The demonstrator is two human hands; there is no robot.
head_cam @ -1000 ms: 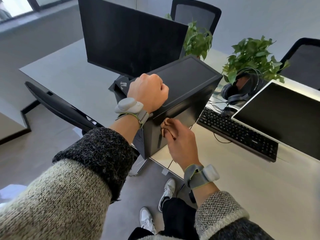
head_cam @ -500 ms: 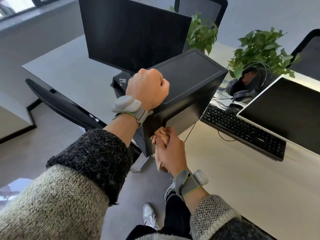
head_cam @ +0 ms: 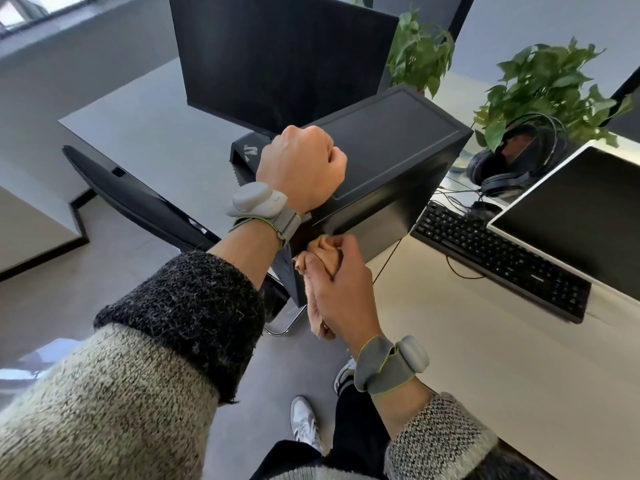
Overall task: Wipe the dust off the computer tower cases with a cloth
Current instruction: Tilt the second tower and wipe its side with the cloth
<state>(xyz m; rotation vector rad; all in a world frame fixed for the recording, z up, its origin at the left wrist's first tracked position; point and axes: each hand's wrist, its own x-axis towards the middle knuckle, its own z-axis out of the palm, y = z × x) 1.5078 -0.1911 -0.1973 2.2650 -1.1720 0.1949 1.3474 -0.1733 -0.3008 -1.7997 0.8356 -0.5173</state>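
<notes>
A black computer tower case (head_cam: 398, 143) stands at the desk's near edge. My left hand (head_cam: 301, 168) is curled into a fist and rests on the case's top panel, near its front corner. Just below it, my right hand (head_cam: 343, 289) grips a bunched tan cloth (head_cam: 322, 252) and presses it against the case's near vertical corner. A tail of the cloth hangs down below my palm. The lower front of the case is hidden behind my hands and left wrist.
A large dark monitor (head_cam: 277, 53) stands behind the case. To the right are a black keyboard (head_cam: 502, 258), a second monitor (head_cam: 571, 216), headphones (head_cam: 512, 168) and two potted plants (head_cam: 540, 84). A black chair (head_cam: 138, 202) is at the left, over the grey floor.
My right hand slid the cloth leftward and a little down, from the case's side face to its near corner. My left fist stayed on the top panel.
</notes>
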